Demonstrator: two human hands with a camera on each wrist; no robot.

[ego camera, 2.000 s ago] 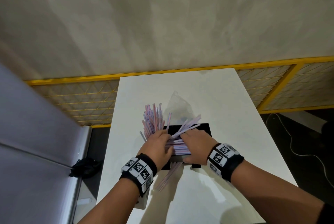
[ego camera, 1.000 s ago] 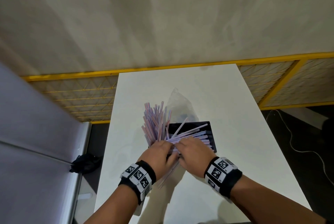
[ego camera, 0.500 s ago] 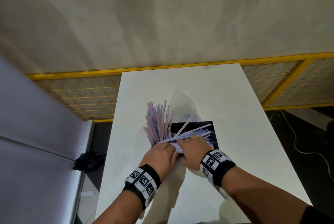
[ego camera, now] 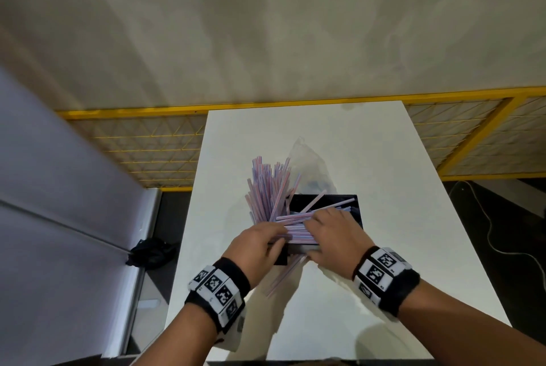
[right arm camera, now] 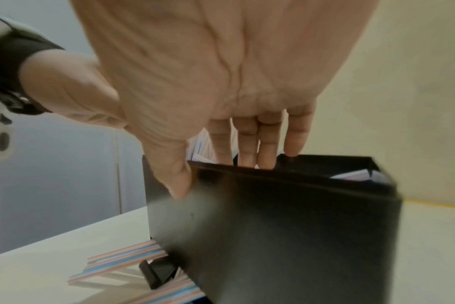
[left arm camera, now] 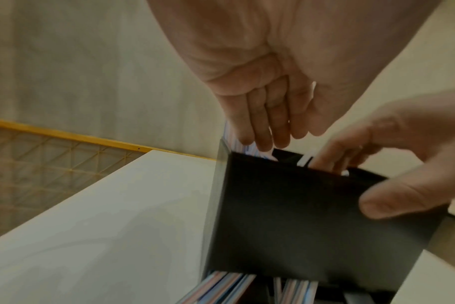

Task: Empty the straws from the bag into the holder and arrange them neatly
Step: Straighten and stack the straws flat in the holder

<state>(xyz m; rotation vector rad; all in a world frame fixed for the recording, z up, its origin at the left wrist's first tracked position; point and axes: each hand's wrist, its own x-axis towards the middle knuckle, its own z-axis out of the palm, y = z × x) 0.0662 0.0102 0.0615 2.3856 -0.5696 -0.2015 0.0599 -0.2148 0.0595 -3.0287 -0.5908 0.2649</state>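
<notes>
While both hands work at the black holder [ego camera: 353, 203] mid-table [ego camera: 384, 159], head view shows left hand [ego camera: 254, 244] and right hand [ego camera: 334, 232] close together on flat-lying straws [ego camera: 298, 231]; more fan upright at left, clear bag [ego camera: 310, 165] behind.

Left wrist: fingers [left arm camera: 262, 123] straight, tips on straws at holder rim.

Right wrist: fingers [right arm camera: 268, 142] straight, reaching inside; thumb on front wall. Loose straws under holder.
</notes>
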